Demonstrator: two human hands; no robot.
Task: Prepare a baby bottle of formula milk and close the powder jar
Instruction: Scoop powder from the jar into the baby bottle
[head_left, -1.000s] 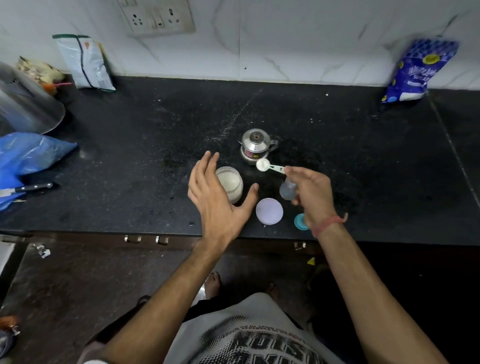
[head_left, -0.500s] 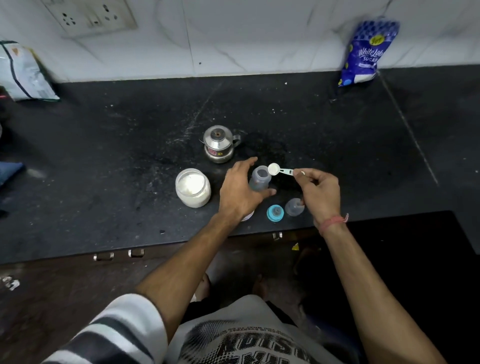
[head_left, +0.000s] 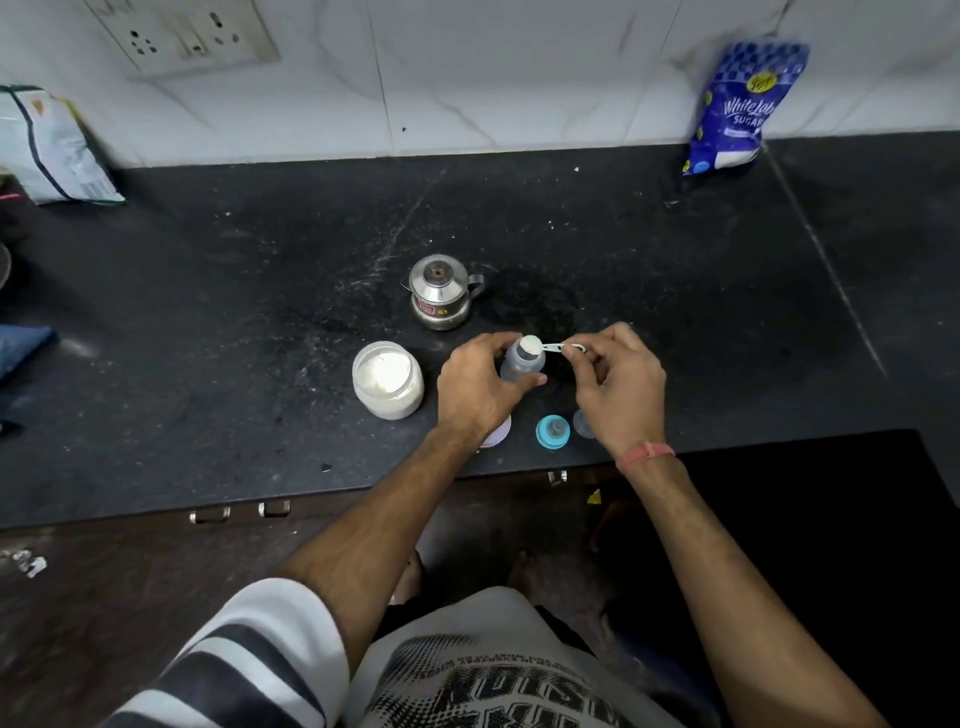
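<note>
The left hand (head_left: 480, 384) wraps the small bottle (head_left: 521, 362) at its body, upright on the worktop (head_left: 208, 322). The right hand (head_left: 621, 387) pinches the handle of the scoop (head_left: 540, 346), whose bowl sits over the bottle mouth. The bottle looks light and tippy, so a mid-body grip suits. The open powder jar (head_left: 388, 379) stands at nine o'clock. The worktop edge is near at six; open room lies toward twelve.
</note>
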